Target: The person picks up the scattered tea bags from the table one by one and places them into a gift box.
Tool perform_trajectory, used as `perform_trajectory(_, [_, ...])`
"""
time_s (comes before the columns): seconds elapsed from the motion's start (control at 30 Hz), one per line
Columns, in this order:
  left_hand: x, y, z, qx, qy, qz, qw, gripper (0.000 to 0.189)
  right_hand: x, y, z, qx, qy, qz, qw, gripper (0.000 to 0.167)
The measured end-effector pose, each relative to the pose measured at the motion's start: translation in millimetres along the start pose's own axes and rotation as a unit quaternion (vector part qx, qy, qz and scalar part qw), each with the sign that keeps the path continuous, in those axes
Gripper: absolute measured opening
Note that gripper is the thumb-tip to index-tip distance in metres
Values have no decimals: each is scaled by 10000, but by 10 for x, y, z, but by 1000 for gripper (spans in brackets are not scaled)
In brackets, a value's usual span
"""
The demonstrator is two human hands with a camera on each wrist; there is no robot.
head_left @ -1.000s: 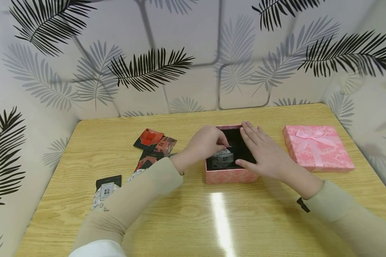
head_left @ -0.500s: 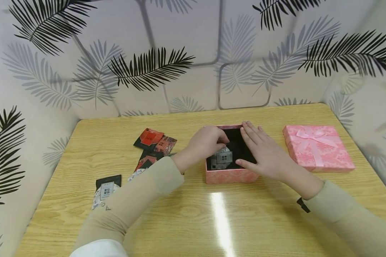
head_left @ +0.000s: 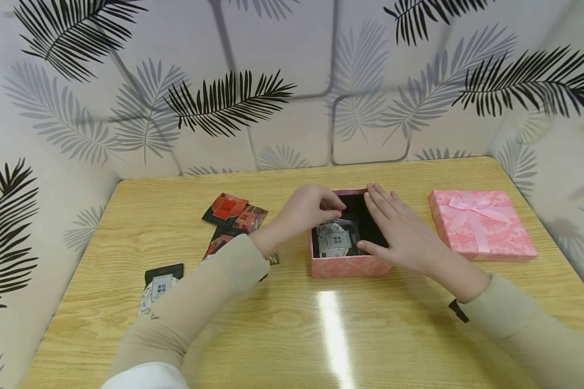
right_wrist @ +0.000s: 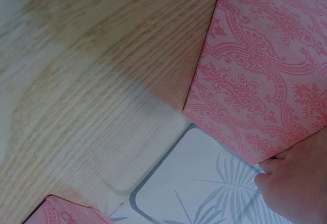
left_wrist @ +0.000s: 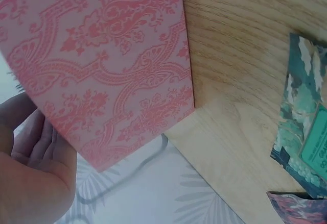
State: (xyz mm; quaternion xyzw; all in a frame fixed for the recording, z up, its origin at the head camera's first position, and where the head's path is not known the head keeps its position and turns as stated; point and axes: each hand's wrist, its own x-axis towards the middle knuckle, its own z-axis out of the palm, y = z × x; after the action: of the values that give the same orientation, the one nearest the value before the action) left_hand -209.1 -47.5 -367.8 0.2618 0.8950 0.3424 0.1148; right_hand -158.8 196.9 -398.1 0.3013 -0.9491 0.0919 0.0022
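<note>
One pink box [head_left: 350, 267], damask-patterned, uncovered and black inside, stands upright on the wood-grain table [head_left: 253, 335]. Contents: a grey-and-white packet [head_left: 337, 241] with a pale label, lying face up in the near left part, its label toward the near wall; whether anything lies beneath it cannot be told. Left hand [head_left: 313, 208]: reaching over the left wall, fingers loosely bent above the packet, nothing seen between the tips. Right hand [head_left: 400, 232]: fingers straight and close together along the right side of the rim, thumb spread away and pointing inward over the box. One pink lid [head_left: 506, 237], well apart to the right, resting on the table, a ribbon bow [head_left: 474, 208] on top. Loose packets, left of the box: one red-and-black packet [head_left: 225, 209], overlapping a reddish-brown packet [head_left: 251, 219]; one dark packet with red [head_left: 223, 237], partly hidden by the left sleeve [head_left: 190, 308]; one black-topped white packet [head_left: 160, 286], set apart nearer the person. The left wrist view adds a green packet [left_wrist: 306, 119] — cut off by the frame's edge.
</note>
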Motion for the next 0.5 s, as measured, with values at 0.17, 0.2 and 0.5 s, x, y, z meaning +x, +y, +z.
perform_trajectory(0.17, [-30, -26, -68, -236, 128, -6, 9996, 19, 16, -8, -7, -13, 41, -18, 10000, 98])
perform_trajectory(0.2, [-42, -29, -79, -280, 157, -18, 9995, 18, 18, -9, -9, -15, 45, -24, 10000, 98])
perform_trajectory(0.5, [-215, -57, -215, -416, 454, -235, 9978, 18, 27, -3, 1, -78, 44, -59, 9999, 99])
